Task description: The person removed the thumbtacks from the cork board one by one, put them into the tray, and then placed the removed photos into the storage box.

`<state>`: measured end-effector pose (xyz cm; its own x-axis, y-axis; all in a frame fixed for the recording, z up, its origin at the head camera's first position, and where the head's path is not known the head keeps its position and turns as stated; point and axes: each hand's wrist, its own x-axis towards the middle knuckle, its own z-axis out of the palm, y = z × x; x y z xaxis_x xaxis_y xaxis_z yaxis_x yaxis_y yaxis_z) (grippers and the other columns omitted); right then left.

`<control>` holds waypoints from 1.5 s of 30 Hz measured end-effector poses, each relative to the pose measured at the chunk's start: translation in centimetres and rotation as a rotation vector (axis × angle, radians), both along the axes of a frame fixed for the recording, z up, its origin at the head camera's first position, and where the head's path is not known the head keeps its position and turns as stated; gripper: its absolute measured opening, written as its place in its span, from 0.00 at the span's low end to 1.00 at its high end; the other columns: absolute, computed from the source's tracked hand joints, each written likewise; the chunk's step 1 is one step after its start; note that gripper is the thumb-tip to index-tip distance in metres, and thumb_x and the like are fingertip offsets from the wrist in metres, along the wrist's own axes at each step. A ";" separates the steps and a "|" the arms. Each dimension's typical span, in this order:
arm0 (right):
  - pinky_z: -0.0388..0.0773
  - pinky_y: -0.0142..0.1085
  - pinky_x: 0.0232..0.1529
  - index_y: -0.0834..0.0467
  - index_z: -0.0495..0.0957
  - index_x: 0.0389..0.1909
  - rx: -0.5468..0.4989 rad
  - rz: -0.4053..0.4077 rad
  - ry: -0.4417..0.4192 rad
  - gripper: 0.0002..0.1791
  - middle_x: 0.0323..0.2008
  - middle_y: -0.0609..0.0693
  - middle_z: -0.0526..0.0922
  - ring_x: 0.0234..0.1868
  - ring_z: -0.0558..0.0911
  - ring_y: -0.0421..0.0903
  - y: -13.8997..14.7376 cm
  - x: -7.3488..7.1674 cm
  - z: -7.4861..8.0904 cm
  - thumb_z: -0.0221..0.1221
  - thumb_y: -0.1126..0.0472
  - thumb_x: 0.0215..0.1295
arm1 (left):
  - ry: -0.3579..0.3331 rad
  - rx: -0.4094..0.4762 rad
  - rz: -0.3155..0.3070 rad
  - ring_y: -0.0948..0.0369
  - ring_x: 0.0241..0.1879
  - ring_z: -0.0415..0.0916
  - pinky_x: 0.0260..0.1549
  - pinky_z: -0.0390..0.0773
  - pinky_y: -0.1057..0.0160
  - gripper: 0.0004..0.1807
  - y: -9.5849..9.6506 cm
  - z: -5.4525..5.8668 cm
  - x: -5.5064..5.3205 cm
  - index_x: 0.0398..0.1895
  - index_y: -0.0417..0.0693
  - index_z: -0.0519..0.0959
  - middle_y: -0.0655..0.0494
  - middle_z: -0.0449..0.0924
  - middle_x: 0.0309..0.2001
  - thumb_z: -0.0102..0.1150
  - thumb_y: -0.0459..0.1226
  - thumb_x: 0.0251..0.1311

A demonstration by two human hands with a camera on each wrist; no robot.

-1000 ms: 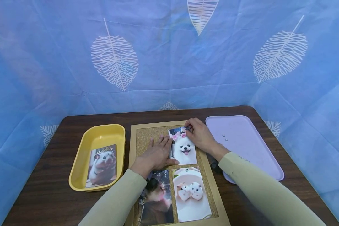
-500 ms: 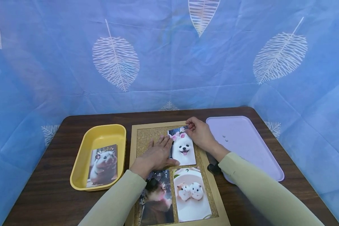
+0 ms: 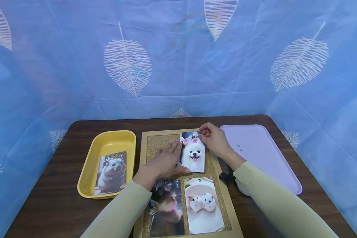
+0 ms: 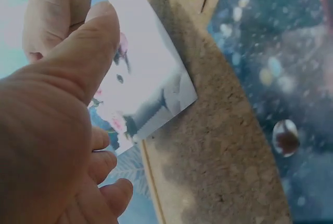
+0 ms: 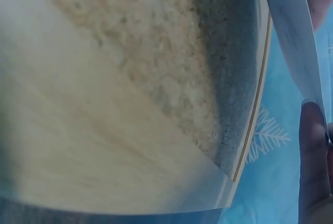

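Note:
A photo of a white dog with pink flowers (image 3: 194, 154) lies over the upper right of a framed cork board (image 3: 159, 143). My left hand (image 3: 164, 160) lies over its left edge, fingers stretched out, thumb by its lower left corner. That thumb (image 4: 86, 52) overlaps the photo in the left wrist view. My right hand (image 3: 216, 140) pinches the photo's upper right corner between thumb and fingers. In the right wrist view the photo's edge (image 5: 296, 31) stands raised off the cork, with the thumb (image 5: 313, 146) against it.
On the board's lower half are a photo of two hamsters (image 3: 204, 211) and a darker photo (image 3: 166, 218), each with a shiny round dot near its top. A yellow bin (image 3: 87, 173) at left holds a crowned hamster photo (image 3: 110, 173). A lilac tray (image 3: 264, 158) at right bears small silver dots.
The dog photo has shifted slightly left on the board and straightened, its right side raised. My right hand keeps its corner pinched; the left hand stays in place. The head view has swung a little.

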<state>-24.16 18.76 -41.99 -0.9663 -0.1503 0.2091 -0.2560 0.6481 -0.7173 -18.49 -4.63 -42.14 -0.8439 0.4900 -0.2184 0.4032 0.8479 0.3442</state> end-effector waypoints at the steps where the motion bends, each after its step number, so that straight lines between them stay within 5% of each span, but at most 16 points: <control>1: 0.78 0.44 0.44 0.60 0.79 0.53 0.000 0.001 -0.005 0.10 0.43 0.55 0.82 0.39 0.80 0.49 0.1 0.0 0.0 0.63 0.64 0.74 | 0.003 0.008 0.000 0.48 0.86 0.36 0.81 0.48 0.36 0.59 -0.1 0.2 0.1 0.87 0.47 0.41 0.50 0.38 0.87 0.56 0.68 0.68; 12: 0.79 0.38 0.28 0.61 0.78 0.56 -0.184 0.036 -0.073 0.12 0.44 0.57 0.78 0.30 0.78 0.50 0.4 -0.1 0.5 0.61 0.66 0.76 | 0.093 0.037 -0.010 0.47 0.86 0.37 0.81 0.47 0.37 0.59 -1.2 1.5 0.9 0.87 0.44 0.43 0.45 0.40 0.87 0.57 0.67 0.68; 20: 0.83 0.47 0.32 0.65 0.76 0.60 -0.288 0.092 -0.094 0.15 0.42 0.57 0.78 0.32 0.80 0.54 -0.1 -0.3 1.5 0.60 0.67 0.76 | 0.121 0.087 0.018 0.47 0.86 0.38 0.81 0.49 0.36 0.58 -3.4 2.7 1.7 0.87 0.46 0.44 0.46 0.41 0.87 0.60 0.66 0.68; 31: 0.85 0.42 0.31 0.67 0.75 0.61 -0.400 0.131 -0.122 0.17 0.41 0.54 0.78 0.30 0.80 0.42 -2.0 -0.3 2.6 0.61 0.67 0.74 | 0.234 0.070 0.092 0.46 0.86 0.39 0.80 0.48 0.35 0.59 -8.6 4.1 3.4 0.86 0.42 0.45 0.43 0.43 0.86 0.62 0.64 0.67; 45: 0.85 0.39 0.32 0.67 0.76 0.60 -0.429 0.121 -0.172 0.17 0.40 0.52 0.78 0.27 0.78 0.40 -5.8 -0.4 3.7 0.61 0.66 0.74 | 0.262 0.049 0.240 0.38 0.84 0.42 0.77 0.47 0.29 0.57 -17.6 3.4 7.1 0.85 0.39 0.50 0.38 0.48 0.85 0.66 0.61 0.66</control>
